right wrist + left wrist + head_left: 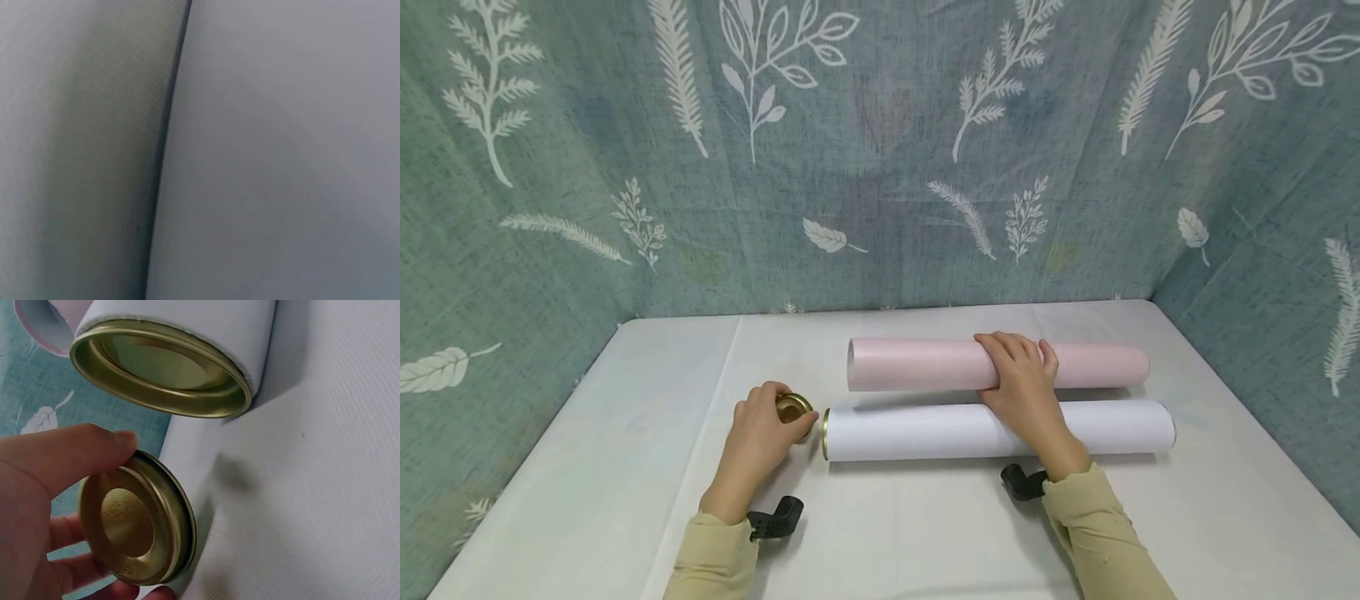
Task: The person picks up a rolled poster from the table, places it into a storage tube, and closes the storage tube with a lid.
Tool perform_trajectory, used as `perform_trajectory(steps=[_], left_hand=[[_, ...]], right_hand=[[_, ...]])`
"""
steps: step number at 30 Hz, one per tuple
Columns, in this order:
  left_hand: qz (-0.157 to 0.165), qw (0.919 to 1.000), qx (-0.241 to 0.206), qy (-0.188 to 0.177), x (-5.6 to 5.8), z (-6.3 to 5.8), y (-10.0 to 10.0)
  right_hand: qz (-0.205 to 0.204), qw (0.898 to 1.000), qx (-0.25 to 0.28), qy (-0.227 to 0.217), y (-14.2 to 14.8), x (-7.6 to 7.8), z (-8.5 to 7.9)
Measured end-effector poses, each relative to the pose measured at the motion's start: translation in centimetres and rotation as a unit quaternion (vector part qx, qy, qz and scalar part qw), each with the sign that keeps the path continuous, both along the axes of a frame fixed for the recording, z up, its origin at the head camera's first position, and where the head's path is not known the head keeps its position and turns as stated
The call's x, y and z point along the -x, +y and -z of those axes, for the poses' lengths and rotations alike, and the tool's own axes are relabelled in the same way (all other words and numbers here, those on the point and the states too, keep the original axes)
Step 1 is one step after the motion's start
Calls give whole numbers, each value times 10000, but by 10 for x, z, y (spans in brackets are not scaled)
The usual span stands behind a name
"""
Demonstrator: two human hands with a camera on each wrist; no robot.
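Note:
My left hand point(758, 440) pinches a gold metal lid point(128, 522) by its rim, thumb on one side and fingers on the other. The lid is just left of a white cardboard tube point(910, 433), whose near end has a gold metal rim point(240, 403); the two are apart. Behind the white tube lies a hollow pink roll point(917, 365), its left end uncovered. Reaching over the white tube, my right hand point(1024, 390) grips the pink roll around its middle. In the right wrist view only the white tube point(281, 156) and cloth show; the hand is hidden.
A white cloth point(895, 525) covers the table. Green-blue fabric point(880, 183) with white leaf prints hangs behind and along both sides. Black wrist cameras point(778, 517) sit on both wrists, the right one close to the white tube's front.

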State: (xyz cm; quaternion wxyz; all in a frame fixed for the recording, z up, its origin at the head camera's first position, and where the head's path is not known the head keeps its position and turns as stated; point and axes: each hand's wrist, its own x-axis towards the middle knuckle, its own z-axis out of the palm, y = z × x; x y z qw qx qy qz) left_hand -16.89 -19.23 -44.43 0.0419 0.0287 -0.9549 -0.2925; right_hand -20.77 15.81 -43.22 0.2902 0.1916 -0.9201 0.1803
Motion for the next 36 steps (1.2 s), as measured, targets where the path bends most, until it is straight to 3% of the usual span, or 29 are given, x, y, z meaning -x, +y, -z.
perform_trajectory(steps=[4,14,22,29,36], left_hand=[[10,9998,-118,136,-1,-2,1],[471,9978,287,371,-4,2,4],[552,9961,368,578,-2,2,6],[537,9967,359,492,0,3,7],[438,9985,67,335,-1,3,6]], right_hand=[[-6,10000,-6,-23,0,-1,1],[-34,10000,-11,28,-1,-1,1],[-3,10000,-37,80,1,0,-1],[19,9999,-47,98,2,-1,-1],[-26,9999,-17,124,0,-2,1]])
